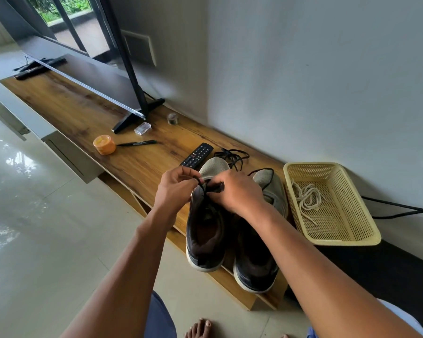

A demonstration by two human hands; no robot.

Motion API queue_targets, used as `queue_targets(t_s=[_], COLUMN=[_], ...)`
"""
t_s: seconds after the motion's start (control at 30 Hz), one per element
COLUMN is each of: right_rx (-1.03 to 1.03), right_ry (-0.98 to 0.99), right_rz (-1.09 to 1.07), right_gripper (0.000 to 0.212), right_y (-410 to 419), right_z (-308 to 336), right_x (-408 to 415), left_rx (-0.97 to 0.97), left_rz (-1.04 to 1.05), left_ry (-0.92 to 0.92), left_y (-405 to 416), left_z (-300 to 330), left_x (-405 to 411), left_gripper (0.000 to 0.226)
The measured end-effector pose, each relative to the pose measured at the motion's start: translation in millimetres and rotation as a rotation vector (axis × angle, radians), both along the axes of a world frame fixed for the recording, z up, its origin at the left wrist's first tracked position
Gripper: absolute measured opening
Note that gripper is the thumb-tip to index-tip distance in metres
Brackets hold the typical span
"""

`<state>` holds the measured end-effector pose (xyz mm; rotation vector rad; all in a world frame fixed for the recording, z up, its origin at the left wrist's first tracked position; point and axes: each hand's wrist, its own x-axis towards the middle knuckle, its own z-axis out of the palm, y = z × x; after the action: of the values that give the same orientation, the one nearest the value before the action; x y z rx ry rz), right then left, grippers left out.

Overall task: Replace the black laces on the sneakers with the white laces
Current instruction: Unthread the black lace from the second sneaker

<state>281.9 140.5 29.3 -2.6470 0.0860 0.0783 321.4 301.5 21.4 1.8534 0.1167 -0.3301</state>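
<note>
Wood-grain TV bench (137, 164) against grey wall (303, 69), glossy floor tiles (34, 215) — sneakers (205, 230) on bench

A long, low wooden TV stand (66, 103) with a warm brown grain runs along a plain pale grey wall (303, 69). A flat-screen television (88, 76) stands on it on black angled feet, its screen dark. Beneath the wooden top are light grey cabinet fronts (66, 152). The floor (47, 228) is glossy pale tile, reflecting daylight in soft patches. At the upper left, a dark-framed window (66, 11) shows green foliage outside. A white wall plate (139, 46) sits behind the television.
</note>
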Motion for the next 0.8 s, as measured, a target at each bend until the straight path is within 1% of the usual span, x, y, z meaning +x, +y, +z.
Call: queue_targets(t_s=[0.1,0.2,0.27,0.37,0.43,0.5,0.57,0.63,0.73,0.8], right_rx=[0.071,0.146,0.151,0.146,0.14,0.101,0.05,0.028,0.047,0.137], right_ry=[0.02,0.001,-0.004,-0.011,-0.025,-0.059,-0.098,-0.116,-0.115,-0.086], right_rz=[-0.004,-0.065,-0.115,-0.168,-0.169,-0.145,-0.116,-0.11,-0.144,-0.21], right_gripper=[0.021,0.015,0.013,0.019,0.012,0.007,0.01,0.01,0.008,0.007], right_y=[-2,-6,-7,-4,-3,-2,-1,1,0,-3], right_z=[-6,-11,-13,-15,-14,-11,-11,-12,-14,-15], right_x=[5,9,10,8,7,6,6,6,7,9], left_rx=[0.045,0.061,0.084,0.095,0.094,0.105,0.166,0.279,0.533,0.59], left_rz=[-0.031,-0.041,-0.049,-0.069,-0.111,-0.208,-0.279,-0.286,-0.24,-0.17], left_ry=[-0.015,-0.024,-0.034,-0.042,-0.053,-0.056,-0.08,-0.137,-0.28,-0.307], left_y=[0,0,-1,-2,-1,-2,-5,-9,-14,-17], left_z=[0,0,0,-1,-1,1,2,0,-4,-2], left_x=[0,0,-1,-1,0,-2,-4,-5,-9,-13], left_gripper=[0.025,0.025,0.024,0.022,0.019,0.034,0.049,0.058,0.055,0.05])
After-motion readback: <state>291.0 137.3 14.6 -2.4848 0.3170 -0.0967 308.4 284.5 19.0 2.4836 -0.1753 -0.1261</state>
